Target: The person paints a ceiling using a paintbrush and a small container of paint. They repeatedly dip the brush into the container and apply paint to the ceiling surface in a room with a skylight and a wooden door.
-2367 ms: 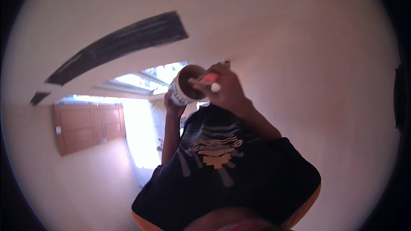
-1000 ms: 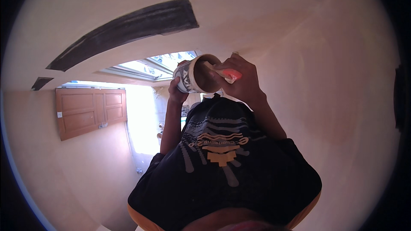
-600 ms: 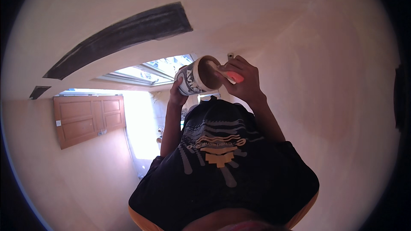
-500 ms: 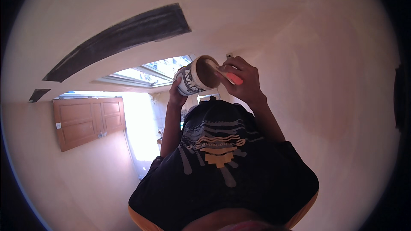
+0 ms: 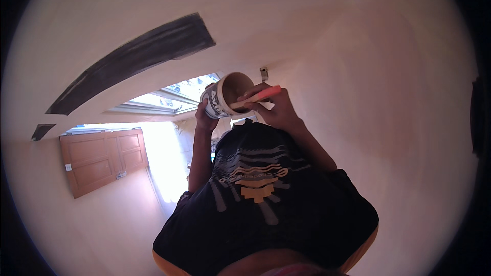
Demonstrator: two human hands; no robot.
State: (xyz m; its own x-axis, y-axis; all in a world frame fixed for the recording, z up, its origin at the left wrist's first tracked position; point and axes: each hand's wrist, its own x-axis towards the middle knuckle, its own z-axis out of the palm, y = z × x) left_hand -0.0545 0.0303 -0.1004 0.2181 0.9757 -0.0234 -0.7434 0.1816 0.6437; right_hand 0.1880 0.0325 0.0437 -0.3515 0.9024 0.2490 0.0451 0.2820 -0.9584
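Observation:
My left hand (image 5: 205, 117) is closed around the side of a white and dark printed bucket (image 5: 210, 102), which is tilted so that its round mouth faces right. In my right hand (image 5: 279, 110) a paintbrush with an orange-red handle (image 5: 268, 92) is gripped between the fingers. The handle points up and right, while the pale lower part slants down and left into the bucket's mouth, close to the near rim. The brush's tip and the bucket's contents cannot be made out.
A long dark painted strip (image 5: 138, 64) crosses the pale surface at upper left, with a small dark patch (image 5: 43, 132) beyond its end. Behind the bucket is a bright window (image 5: 176, 97). A brown wooden panelled door (image 5: 92, 161) is at left. A small fixture (image 5: 264, 73) sits on the pale surface.
Bucket and both hands appear slightly farther left and lower, as the whole view has shifted. My right hand has turned the brush, whose orange-red handle now points up and right instead of down and right.

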